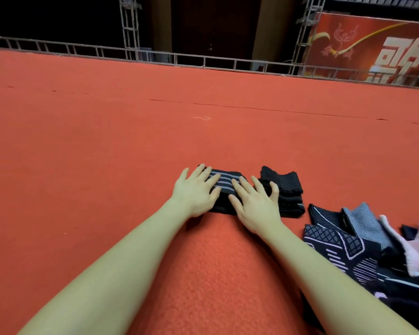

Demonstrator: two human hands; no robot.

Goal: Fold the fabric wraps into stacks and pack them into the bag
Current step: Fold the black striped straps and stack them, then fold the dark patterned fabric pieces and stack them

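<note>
Hands, left (194,192) and right (257,203), fingers straight and spread, press striped wrap (224,181) onto red carpet (107,141).

Red banner (373,47) at far right, behind metal truss railing (203,60): large white Chinese character, cropped by railing and frame edge, lower part hidden; appears to be 歌, reading uncertain. Left of character on same banner: white-outlined phoenix-like emblem with yellow sweeping stroke, a graphic, not text. No legible lettering, brand or number on striped wrap (224,182), folded black stack (284,192) or patterned wrap pile (353,247); only stripes and grid patterns.
</note>
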